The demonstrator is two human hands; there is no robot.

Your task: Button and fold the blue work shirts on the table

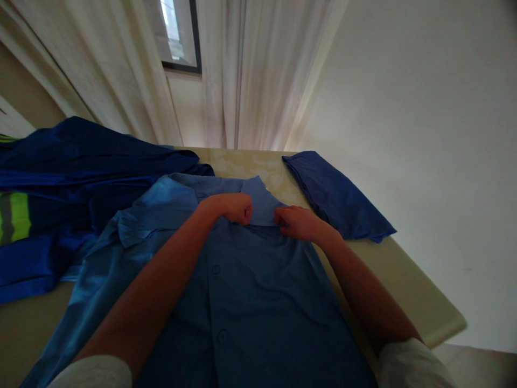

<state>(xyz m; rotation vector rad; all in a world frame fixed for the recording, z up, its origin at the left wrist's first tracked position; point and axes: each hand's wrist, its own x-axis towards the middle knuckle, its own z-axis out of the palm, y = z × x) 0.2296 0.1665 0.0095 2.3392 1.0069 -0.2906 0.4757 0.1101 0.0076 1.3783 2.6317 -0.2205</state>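
Observation:
A blue button-front shirt (250,302) lies face up on the beige table (404,285), its collar at the far end. My left hand (232,207) is closed on the left side of the collar (260,207). My right hand (297,222) pinches the right side of the collar, fingers curled on the cloth. Both forearms stretch over the shirt's front, with its buttons showing between them. One sleeve (153,215) spreads out to the left.
A folded dark blue garment (335,196) lies at the table's right edge. A heap of dark blue workwear with a yellow-green reflective stripe (16,215) sits on the left. White curtains (250,70) and a window hang behind the table.

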